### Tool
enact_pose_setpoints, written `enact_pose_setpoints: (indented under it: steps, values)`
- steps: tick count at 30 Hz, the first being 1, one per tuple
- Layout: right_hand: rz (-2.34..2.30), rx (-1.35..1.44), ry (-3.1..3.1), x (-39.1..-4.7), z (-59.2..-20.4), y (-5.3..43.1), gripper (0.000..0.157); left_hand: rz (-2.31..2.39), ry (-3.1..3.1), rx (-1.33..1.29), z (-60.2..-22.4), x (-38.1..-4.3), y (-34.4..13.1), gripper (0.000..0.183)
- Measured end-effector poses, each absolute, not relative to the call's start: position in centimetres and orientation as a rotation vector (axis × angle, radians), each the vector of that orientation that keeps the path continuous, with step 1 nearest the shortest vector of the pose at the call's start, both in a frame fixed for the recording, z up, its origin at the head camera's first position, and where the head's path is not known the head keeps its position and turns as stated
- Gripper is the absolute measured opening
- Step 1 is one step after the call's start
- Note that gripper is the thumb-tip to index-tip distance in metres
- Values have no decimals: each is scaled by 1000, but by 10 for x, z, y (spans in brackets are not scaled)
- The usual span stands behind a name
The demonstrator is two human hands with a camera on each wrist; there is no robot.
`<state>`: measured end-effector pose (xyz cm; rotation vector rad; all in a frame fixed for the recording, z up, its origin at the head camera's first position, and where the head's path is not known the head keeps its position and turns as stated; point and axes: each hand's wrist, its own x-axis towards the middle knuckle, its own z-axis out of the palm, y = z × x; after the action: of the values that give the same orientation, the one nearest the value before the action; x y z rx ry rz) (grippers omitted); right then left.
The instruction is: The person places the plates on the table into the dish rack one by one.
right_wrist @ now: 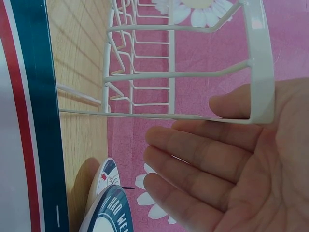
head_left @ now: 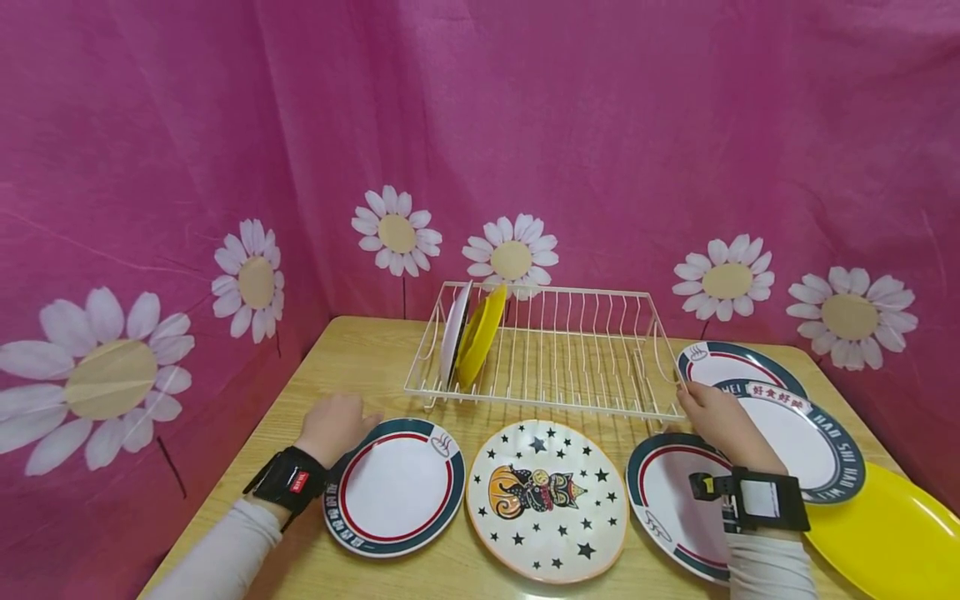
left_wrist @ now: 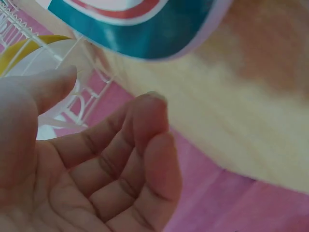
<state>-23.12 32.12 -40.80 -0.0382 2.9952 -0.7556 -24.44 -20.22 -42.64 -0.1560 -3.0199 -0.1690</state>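
My right hand pinches the front right corner of a white wire dish rack. In the right wrist view the thumb lies inside the rack's end frame, with the other fingers outside it. Beside a white plate with a teal rim, my left hand hovers with loosely curled fingers and holds nothing. A yellow plate and a pale plate stand on edge at the rack's left end.
A cat-patterned plate lies in the front middle. To its right is another teal-rimmed plate, partly under my right forearm. Two overlapping teal-rimmed plates and a large yellow plate lie farther right. Pink cloth with daisies surrounds the table.
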Motion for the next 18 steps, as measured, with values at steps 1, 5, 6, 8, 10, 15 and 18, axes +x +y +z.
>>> enact_pose_setpoints:
  steps: [1, 5, 6, 8, 10, 15, 18]
  values:
    - [-765, -42, 2994, -231, -409, 321, 49, -187, -3053, -139, -428, -244, -204, 38]
    - [-790, -51, 2996, -231, -410, 321, 47, -219, -3145, -86, -432, -242, -207, 38]
    - [-790, -54, 2998, -230, -410, 321, 47, -225, -3166, -73, -432, -241, -208, 38]
    - [-791, -53, 2998, -230, -410, 321, 46, -232, -3205, -54, -432, -240, -209, 38]
    - [-789, -52, 2997, -230, -409, 321, 47, -254, -3245, -33, -433, -239, -210, 39]
    - [-787, -51, 2998, -230, -410, 321, 47, -319, -3314, -11, -439, -241, -216, 38]
    - [-781, -50, 2999, -230, -409, 321, 47, -398, -3342, -20, -442, -245, -220, 38]
